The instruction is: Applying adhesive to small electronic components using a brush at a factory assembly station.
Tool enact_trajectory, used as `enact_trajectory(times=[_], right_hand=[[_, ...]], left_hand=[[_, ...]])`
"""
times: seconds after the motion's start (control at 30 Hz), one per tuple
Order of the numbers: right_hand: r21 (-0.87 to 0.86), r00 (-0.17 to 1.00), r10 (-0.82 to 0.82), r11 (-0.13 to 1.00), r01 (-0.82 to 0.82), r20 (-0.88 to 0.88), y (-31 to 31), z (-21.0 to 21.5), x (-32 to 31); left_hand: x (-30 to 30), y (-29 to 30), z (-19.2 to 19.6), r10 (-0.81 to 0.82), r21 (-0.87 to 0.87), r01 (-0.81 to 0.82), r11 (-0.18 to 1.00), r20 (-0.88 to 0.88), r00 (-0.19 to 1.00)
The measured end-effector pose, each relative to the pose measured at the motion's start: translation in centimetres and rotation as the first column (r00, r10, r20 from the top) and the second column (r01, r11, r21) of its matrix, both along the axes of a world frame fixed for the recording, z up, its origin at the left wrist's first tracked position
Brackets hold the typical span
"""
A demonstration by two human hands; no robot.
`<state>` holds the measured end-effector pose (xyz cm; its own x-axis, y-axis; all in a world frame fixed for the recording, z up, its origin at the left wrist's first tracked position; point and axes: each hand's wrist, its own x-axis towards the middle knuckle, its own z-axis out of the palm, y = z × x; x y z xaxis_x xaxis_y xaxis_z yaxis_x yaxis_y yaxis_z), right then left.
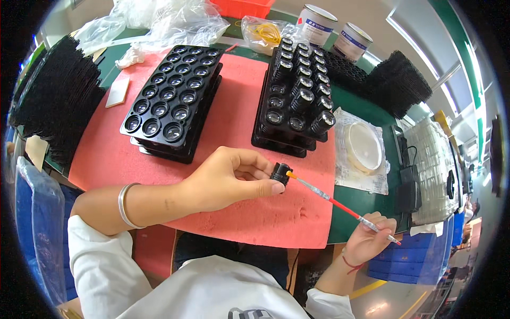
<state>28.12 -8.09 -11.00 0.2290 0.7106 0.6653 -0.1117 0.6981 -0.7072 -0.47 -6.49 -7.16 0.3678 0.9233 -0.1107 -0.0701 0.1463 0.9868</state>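
Between the thumb and fingers of my left hand is a small black lens barrel, held over the pink mat. My right hand grips the far end of a thin red paintbrush whose orange tip touches the barrel's end. Beyond my left hand lies a black tray of round lenses, stacked on another tray. To its right stands a second black tray, with several black lens barrels upright in its holes and some lower seats without barrels.
Black tray stacks rise at the left, with others at the far right. Two cans and plastic bags stand along the back. A round white dish rests on a sheet right of the mat, near clear plastic trays.
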Motion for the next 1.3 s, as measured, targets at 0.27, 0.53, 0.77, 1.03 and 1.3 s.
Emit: enact_trajectory(times=[0.27, 0.53, 0.77, 1.03, 1.3], right_hand=[[-0.029, 1.0, -0.017, 0.999, 0.016, -0.022, -0.1, 0.0, 0.1], [-0.039, 0.988, -0.033, 0.999, 0.028, -0.148, -0.1, -0.8, 0.8], [0.017, 0.965, -0.264, 0.964, 0.264, -0.002, -0.5, -1.2, 0.7], [0.032, 0.952, -0.306, 0.952, 0.306, 0.012, -0.6, -1.0, 0.1], [0.038, 0.947, -0.319, 0.948, 0.317, 0.048, -0.8, -0.8, -0.1]], left_hand=[[-0.2, 0.3, -0.3, -0.067, -0.039, 0.071, 0.997, 0.095, 0.993], [-1.0, -0.9, 2.3, -0.14, 0.234, 0.16, 0.959, -0.101, 0.985], [-4.6, 2.1, 8.5, 0.518, 0.749, 0.041, 0.661, -0.495, 0.698], [-13.8, 12.4, 5.0, 0.796, 0.877, 0.223, 0.426, -0.48, 0.368], [-13.8, 12.6, 5.2, 0.706, 0.789, 0.183, 0.586, -0.609, 0.361]])
